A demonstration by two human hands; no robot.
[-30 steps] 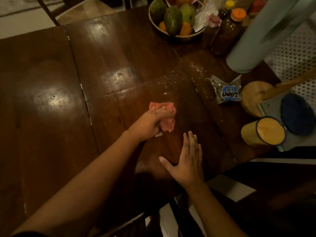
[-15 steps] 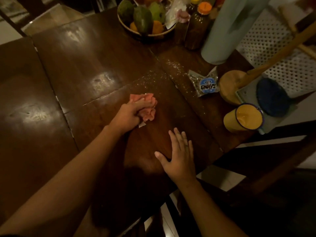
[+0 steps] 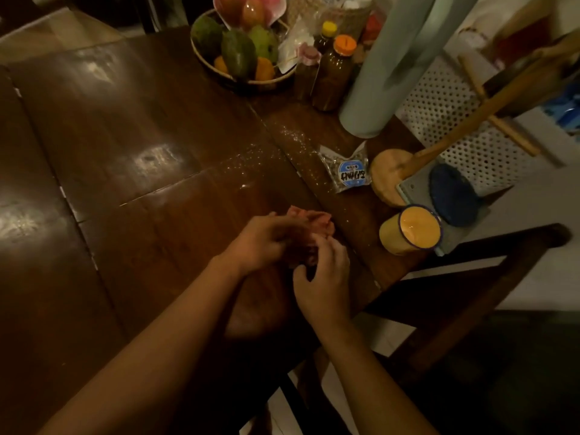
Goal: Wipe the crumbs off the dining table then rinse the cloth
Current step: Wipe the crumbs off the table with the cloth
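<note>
- A dark polished wooden dining table (image 3: 125,136) fills the dim view, its boards meeting in seams; white floor tiles show past its near edge at five o'clock.
- The pink crumpled cloth (image 3: 314,222) sits bunched on the tabletop just right of centre, between the two hands.
- The left hand (image 3: 260,246) lies over the cloth from nine o'clock, fingers curled into the fabric and gripping it.
- The right hand (image 3: 323,277) comes in from six o'clock. Its fingertips seem to pinch the cloth's near edge, though blur hides the exact hold. Probably both hands are regathering the cloth into a tighter pad with a fresh face.
- Pale crumbs (image 3: 282,142) are scattered at eleven to twelve o'clock from the cloth, thickest along a board seam. Wiping therefore looks only partly done, and the rinse not begun.
- A yellow enamel mug (image 3: 408,232) stands at three o'clock of the cloth and a clear plastic snack packet (image 3: 348,171) at one o'clock. Both are close enough that a wide sweep could knock them.
- A woven basket of fruit (image 3: 201,61) sits at the far edge, at twelve o'clock.
</note>
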